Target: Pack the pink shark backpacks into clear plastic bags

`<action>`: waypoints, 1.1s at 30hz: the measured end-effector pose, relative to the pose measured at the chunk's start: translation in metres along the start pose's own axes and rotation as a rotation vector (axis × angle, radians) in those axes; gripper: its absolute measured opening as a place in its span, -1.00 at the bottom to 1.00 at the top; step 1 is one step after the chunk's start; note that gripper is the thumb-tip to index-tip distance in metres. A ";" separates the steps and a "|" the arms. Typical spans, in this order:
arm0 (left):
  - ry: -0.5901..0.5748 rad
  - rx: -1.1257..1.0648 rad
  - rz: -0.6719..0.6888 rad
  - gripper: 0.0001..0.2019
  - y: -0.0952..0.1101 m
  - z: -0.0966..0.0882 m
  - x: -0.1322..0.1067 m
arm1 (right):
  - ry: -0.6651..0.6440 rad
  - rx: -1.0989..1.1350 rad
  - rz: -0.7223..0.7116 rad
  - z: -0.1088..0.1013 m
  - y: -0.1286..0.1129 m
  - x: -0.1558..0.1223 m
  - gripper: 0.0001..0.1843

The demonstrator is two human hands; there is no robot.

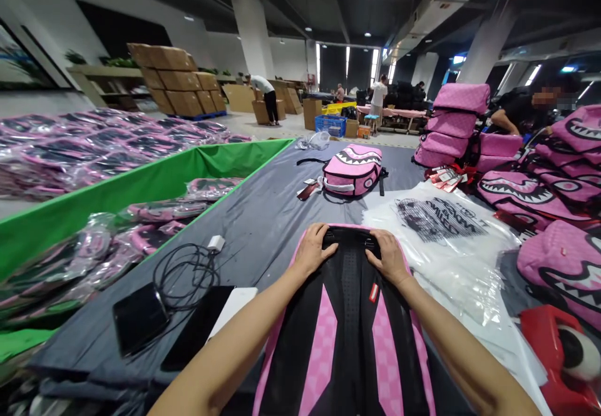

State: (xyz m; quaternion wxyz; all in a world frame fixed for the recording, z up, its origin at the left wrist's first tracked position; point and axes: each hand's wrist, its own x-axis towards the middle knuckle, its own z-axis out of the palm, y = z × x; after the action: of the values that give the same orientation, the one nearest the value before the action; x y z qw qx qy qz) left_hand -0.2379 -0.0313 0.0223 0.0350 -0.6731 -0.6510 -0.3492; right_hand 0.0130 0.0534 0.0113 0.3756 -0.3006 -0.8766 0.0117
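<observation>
A pink and black backpack [349, 303] lies in front of me with its black back panel and pink-checked shoulder straps facing up. At its far left corner, my left hand [313, 250] curls its fingers over the edge, thumb on the black panel. My right hand [387, 256] grips the far right corner in the same way. Just below the right hand is a small red and white label [374, 292] on the strap. Beyond the hands, another pink backpack [354, 171] with a shark-mouth print lies with tags beside it.
Clear plastic bags [451, 234] lie to the right, near a red tape dispenser [561, 359]. Stacked pink backpacks [453, 115] stand behind them, a person [516, 112] beyond. Left are a phone [139, 319], cables [188, 272] and a green-walled bin [220, 159] holding bagged backpacks.
</observation>
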 end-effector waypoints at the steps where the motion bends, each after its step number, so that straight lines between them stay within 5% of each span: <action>1: 0.026 0.006 0.040 -0.61 -0.001 0.002 -0.008 | -0.026 -0.034 0.000 -0.002 -0.005 -0.007 -0.56; 8: -0.107 0.112 0.086 -0.67 0.002 0.003 -0.049 | -0.238 -0.151 0.037 -0.017 -0.020 -0.038 -0.62; 12: -0.375 0.204 0.003 -0.70 -0.008 0.015 -0.014 | -0.407 -0.126 0.099 -0.002 0.002 -0.010 -0.60; 16: -0.419 0.271 -0.090 -0.64 -0.016 0.034 0.029 | -0.568 -0.142 0.267 0.026 0.020 0.028 -0.59; 23: -0.449 0.343 -0.157 -0.50 -0.018 0.035 0.012 | -0.465 -0.162 0.212 0.064 0.018 0.016 -0.59; 28: -0.543 0.349 -0.232 -0.42 -0.021 0.036 0.029 | -0.505 -0.134 0.214 0.072 0.022 0.014 -0.60; 33: -0.597 0.242 -0.300 -0.02 -0.004 0.028 0.025 | -0.450 -0.199 0.240 0.076 0.020 0.020 -0.59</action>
State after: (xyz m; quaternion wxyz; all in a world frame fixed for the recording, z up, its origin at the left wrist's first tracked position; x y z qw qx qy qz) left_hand -0.2322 0.0048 0.0130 -0.1289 -0.6332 -0.7609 -0.0588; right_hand -0.0379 0.0965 -0.0351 0.1361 -0.4276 -0.8929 0.0363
